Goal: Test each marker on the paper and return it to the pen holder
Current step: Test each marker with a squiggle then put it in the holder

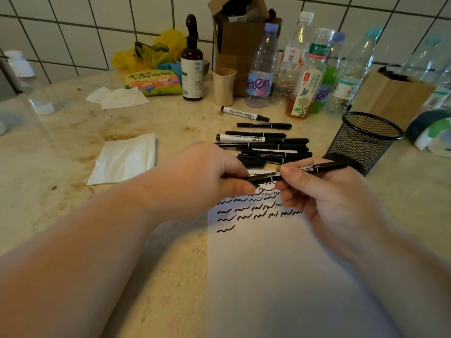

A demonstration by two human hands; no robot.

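Both hands hold one black marker (314, 169) level above the white paper (280, 276). My left hand (207, 176) pinches its left end, and my right hand (327, 198) grips its barrel. Rows of black squiggles (246, 211) cover the top of the sheet. A pile of several black and white markers (266, 145) lies on the counter just beyond my hands. The black mesh pen holder (363, 140) stands upright to the right of the pile; nothing shows inside it.
Plastic bottles (307, 76) crowd the back by the tiled wall, with a beige cup (223, 86), a brown spray bottle (192, 67), a cardboard box (241, 32) and a snack bag (152, 81). A folded tissue (124, 159) lies left of my hands.
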